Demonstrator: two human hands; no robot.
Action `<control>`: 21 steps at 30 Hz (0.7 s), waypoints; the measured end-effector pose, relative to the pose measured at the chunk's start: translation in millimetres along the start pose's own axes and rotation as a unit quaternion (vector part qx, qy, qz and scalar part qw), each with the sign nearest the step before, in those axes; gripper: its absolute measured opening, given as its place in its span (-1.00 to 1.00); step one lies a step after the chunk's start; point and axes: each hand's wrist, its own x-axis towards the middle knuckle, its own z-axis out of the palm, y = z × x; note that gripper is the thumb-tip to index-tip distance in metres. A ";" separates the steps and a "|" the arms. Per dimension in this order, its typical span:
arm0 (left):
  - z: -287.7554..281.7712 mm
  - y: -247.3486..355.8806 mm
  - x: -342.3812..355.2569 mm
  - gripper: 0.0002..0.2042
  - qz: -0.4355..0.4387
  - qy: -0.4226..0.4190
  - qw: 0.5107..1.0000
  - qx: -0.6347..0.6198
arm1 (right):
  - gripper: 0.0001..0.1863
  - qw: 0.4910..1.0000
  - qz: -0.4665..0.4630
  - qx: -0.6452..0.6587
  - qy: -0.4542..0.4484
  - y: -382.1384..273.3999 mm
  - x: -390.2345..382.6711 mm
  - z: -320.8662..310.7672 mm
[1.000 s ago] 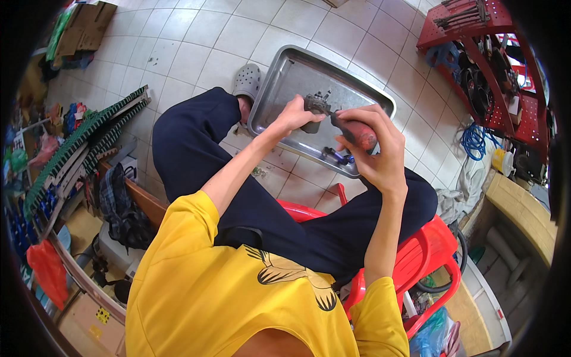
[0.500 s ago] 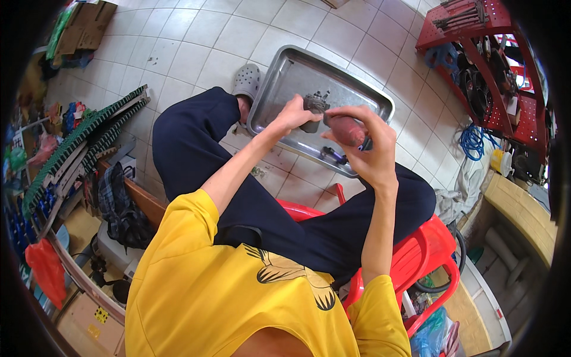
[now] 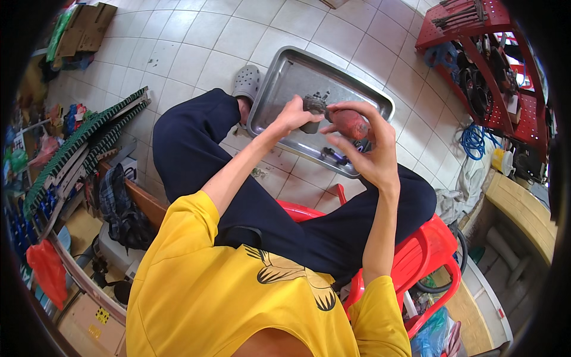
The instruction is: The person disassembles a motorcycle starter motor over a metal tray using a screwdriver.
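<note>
My left hand (image 3: 292, 116) grips a dark metal part (image 3: 313, 110), which looks like a carburetor, over a shallow steel tray (image 3: 267, 77). My right hand (image 3: 372, 143) holds a screwdriver (image 3: 348, 125) with a worn red handle, its fingers curled over the top and its thumb slightly apart below. The screwdriver points toward the metal part; whether the tip touches it is hard to tell. A purple-and-black object (image 3: 334, 156) lies in the near right part of the tray, partly under my right hand.
I sit on a red plastic chair (image 3: 425, 256), a grey clog (image 3: 245, 80) on my foot. A red tool rack (image 3: 461, 27) stands right, blue hose (image 3: 470, 140) below it. Cardboard (image 3: 83, 33), striped green folded slats (image 3: 77, 149), bags and clutter fill the left side.
My right hand has moved slightly up and left, the screwdriver handle has tilted, and the thumb has loosened from it. My left hand has barely moved with the metal part.
</note>
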 end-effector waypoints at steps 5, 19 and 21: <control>1.5 -5.3 2.3 -0.25 0.015 0.004 1.000 -0.001 | -0.57 0.963 -0.133 -0.231 0.042 15.4 -0.5 -3.0; 2.5 -12.8 7.0 -0.28 0.014 0.004 1.000 -0.001 | -0.55 0.989 0.098 0.112 -0.023 3.5 -2.2 -2.9; 2.3 -6.0 1.3 -0.30 0.016 0.004 1.000 0.003 | -0.63 0.998 -0.004 -0.061 0.002 4.3 1.1 -7.1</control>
